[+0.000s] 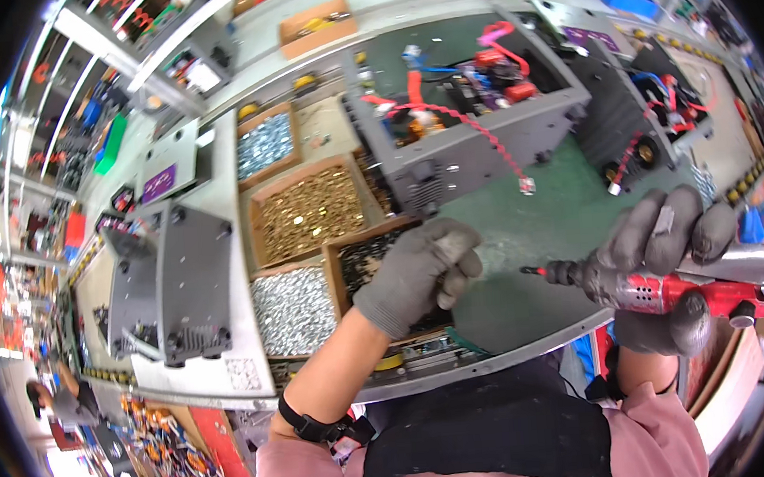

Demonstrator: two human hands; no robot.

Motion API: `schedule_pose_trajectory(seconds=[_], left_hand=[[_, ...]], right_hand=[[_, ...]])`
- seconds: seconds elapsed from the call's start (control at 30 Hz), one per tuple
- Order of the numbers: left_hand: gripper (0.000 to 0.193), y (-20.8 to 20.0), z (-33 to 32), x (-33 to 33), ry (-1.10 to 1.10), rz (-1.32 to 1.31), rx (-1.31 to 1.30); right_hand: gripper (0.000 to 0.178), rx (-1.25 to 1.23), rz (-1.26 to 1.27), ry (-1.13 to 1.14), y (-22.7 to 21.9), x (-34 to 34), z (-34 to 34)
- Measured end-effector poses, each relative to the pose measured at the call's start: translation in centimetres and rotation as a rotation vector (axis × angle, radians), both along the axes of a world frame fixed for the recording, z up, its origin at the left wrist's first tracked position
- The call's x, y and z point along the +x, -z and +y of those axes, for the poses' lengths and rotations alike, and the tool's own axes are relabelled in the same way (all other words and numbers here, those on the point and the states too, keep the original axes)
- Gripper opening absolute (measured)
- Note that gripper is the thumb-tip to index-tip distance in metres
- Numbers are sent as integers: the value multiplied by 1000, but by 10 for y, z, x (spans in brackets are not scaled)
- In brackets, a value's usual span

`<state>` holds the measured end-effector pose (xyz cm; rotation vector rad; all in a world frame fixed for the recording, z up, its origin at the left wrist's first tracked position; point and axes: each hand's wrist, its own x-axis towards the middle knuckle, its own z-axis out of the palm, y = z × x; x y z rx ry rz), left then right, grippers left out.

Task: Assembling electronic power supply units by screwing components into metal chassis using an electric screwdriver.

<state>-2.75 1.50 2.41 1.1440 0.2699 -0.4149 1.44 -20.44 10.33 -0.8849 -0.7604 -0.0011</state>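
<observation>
My left hand [424, 267], in a grey glove, hovers over the front edge of a box of black screws [361, 262]. Its fingers are curled together; whatever they may pinch is too small to make out. My right hand [665, 232], gloved the same way, grips a red and silver power screwdriver [651, 290]. The driver's dark bit points left toward my left hand, over the green mat [528, 304]. Beyond both hands stands an open grey metal case [499, 133] with coloured wires inside. A twisted red cable [481, 134] with a white plug hangs over its front.
Boxes of brass screws [309, 212], silver screws [294, 307] and bluish-silver screws [265, 145] sit left of the mat. Grey cases [195, 283] stand farther left, another dark case [617, 120] at right. An orange-brown tray [319, 30] lies at the back. Another person [70, 402] is far left.
</observation>
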Motion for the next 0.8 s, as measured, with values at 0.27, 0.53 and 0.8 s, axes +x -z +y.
schedule_pose_trajectory(seconds=[0.27,0.53,0.8], left_hand=[[38,-5,-83,31,174,129,-139],[46,-12,-118,48,210,204,-52],[40,1,-137,63,280,238,-52]], right_hand=[[32,-57,-170,239,6,6,-42],[35,-36,-258,179,28,24,-73],[49,58,-309,217,34,29,-92]])
